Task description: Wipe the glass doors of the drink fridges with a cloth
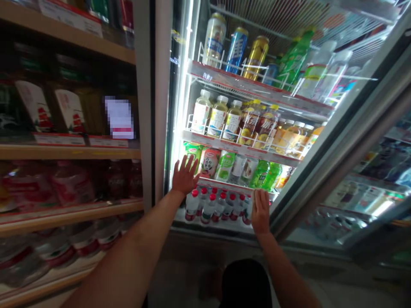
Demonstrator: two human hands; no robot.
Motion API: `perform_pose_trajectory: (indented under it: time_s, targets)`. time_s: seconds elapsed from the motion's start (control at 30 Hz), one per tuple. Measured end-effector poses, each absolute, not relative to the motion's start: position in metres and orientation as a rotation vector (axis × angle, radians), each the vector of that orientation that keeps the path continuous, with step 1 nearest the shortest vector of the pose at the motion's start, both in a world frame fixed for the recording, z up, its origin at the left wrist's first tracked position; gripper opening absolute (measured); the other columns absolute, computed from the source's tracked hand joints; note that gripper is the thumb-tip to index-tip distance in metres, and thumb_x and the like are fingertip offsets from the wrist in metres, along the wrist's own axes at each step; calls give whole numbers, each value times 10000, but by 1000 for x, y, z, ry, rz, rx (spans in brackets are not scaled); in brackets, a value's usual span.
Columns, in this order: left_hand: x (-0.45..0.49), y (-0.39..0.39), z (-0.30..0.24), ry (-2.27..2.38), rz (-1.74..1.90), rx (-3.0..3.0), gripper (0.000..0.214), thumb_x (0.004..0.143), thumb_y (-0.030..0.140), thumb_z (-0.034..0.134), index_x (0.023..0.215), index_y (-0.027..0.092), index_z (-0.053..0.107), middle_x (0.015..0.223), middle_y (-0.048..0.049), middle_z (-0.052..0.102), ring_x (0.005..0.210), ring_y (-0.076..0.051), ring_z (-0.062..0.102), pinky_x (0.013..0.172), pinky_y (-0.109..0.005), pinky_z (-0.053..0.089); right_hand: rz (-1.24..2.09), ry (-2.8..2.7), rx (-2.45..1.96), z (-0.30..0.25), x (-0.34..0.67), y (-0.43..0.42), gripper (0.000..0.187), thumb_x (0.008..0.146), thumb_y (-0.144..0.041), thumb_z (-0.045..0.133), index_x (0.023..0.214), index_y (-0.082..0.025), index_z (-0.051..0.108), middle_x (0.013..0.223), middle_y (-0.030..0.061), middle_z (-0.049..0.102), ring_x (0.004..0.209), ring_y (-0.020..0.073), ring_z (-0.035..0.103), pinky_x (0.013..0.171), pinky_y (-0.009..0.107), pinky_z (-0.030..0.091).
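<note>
Both arms reach toward a lit drinks fridge. My left hand [185,174] is open, fingers spread, in front of the left end of the third shelf, nearest a green drink pack [192,149] and a pink-red drink pack [209,162]. Over on the right, my right hand [260,209] is held up with its fingers straight and side by side, holding nothing that I can see. It is near green bottles [265,174] and the red-capped water bottles [212,208] at the bottom. Whether either hand touches anything I cannot tell.
Higher fridge shelves carry cans [236,50], a tilted green bottle [297,53] and white-capped tea bottles [217,116]. A metal door frame [324,167] slants along the right. Wooden shelves [70,152] with bottles stand at left. My dark-clothed knee [246,284] shows below.
</note>
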State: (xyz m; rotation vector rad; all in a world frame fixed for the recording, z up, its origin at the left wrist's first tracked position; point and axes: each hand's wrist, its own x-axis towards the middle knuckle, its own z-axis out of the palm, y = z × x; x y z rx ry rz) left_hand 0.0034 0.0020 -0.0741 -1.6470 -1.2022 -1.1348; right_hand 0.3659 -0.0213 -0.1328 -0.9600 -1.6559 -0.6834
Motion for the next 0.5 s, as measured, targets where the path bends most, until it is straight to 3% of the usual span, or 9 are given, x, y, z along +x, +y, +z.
perform_pose_trajectory:
  time_s: [0.23,0.37,0.5]
  targets:
    - [3,3,-76,-1312,-1105,-1694,623,969,403,505,1554,251,350,1583,-103,397,1539,-278,228,1273,-491,92,-773,-1553,-881,-67,349,-5,570,1018,-180,413,1569,-270,298,1572,89,421,1533,273,268,1233,583,341]
    - [3,1,-75,-1316,-1104,-1706,618,972,397,506,1553,255,350,1584,-101,396,1542,-273,217,1274,-489,89,-799,-1692,-828,-96,323,-18,604,997,-118,425,1571,-251,292,1533,85,478,1525,237,293,1237,491,360]
    - [3,0,-74,-1300,-1093,-1697,596,975,391,500,1539,242,380,1581,-99,400,1548,-265,195,1279,-473,63,-837,-1917,-864,-111,307,-30,604,985,-46,379,1542,-278,357,1448,27,578,1520,172,302,1303,437,189]
